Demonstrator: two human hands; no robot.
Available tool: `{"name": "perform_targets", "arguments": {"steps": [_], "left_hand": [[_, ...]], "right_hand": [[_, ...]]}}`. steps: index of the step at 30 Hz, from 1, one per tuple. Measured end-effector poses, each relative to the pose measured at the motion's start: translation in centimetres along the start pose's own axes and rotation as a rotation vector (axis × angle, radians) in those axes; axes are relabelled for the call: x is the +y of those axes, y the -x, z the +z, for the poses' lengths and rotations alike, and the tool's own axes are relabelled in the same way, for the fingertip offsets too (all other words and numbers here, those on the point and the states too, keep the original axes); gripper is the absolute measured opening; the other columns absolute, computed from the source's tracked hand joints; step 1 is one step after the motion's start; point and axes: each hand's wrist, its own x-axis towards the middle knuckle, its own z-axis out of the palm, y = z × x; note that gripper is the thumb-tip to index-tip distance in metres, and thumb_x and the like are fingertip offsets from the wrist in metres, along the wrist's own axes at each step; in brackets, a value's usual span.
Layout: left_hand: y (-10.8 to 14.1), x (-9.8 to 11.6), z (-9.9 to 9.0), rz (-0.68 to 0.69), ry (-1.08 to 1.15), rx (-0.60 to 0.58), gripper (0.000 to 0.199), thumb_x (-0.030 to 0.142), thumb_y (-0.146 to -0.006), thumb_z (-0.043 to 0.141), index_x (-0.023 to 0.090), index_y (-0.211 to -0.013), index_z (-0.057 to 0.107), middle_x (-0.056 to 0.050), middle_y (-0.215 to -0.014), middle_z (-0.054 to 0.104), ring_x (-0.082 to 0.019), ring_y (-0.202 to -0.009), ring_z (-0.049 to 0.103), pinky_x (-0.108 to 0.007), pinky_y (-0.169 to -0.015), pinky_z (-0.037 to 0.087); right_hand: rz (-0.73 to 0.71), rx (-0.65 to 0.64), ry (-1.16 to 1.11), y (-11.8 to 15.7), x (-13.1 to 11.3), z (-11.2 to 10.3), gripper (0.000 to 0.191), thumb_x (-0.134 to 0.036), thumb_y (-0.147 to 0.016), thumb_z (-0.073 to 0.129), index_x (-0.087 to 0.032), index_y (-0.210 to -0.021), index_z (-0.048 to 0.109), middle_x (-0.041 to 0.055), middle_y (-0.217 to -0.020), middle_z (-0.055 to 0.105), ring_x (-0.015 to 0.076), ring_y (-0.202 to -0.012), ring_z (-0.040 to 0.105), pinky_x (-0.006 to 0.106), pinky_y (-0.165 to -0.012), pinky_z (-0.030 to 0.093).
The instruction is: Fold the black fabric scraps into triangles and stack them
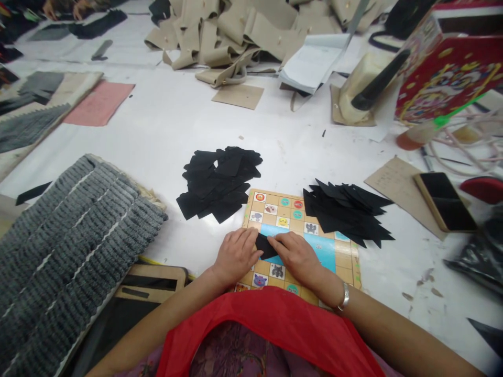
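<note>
A small flat black piece (266, 247), fabric or leather by its look, lies on a patterned game board (346, 256) with animal pictures and a blue band. My left hand (237, 255) grips its left edge, thumb and fingers closed. On the other edge, my right hand (299, 257) presses with its fingers drawn together. My fingers cover parts of the piece. Beyond the board's left corner is a loose heap of black cut pieces (223, 180). Another pile of pointed black pieces (346, 212) overlaps the board's far right side.
A striped grey knitted stack (74, 246) stands at left. Beige straps (236, 31) heap up at the back beside a paper pad (310, 63). On the right are a glue-like container (356, 91), red box (456, 63) and phone (446, 201). Another person's hands (73, 8) show far left.
</note>
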Motion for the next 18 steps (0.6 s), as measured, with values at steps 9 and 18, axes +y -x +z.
{"name": "perform_targets", "arguments": {"steps": [9,18], "left_hand": [[-0.7,1.1,-0.6,0.125,-0.168,-0.140,0.063,0.057,-0.087,0.038,0.008,-0.124,0.049,-0.014,-0.126,0.051,-0.028,-0.121,0.040,-0.047,-0.105,0.024],[-0.9,2.2,-1.0,0.165,-0.188,-0.210,0.067,0.059,-0.084,0.041,0.010,-0.128,0.046,-0.019,-0.129,0.047,-0.031,-0.122,0.038,-0.050,-0.105,0.023]], "right_hand": [[0.011,-0.006,0.031,1.0,0.5,-0.3,0.030,-0.014,-0.090,0.039,-0.010,-0.113,0.058,0.0114,-0.091,0.059,0.0186,-0.081,0.046,0.032,-0.071,0.041],[0.016,-0.011,0.045,2.7,0.7,-1.0,0.029,-0.013,-0.089,0.041,-0.010,-0.113,0.057,0.0126,-0.090,0.058,0.0194,-0.083,0.047,0.032,-0.070,0.042]]}}
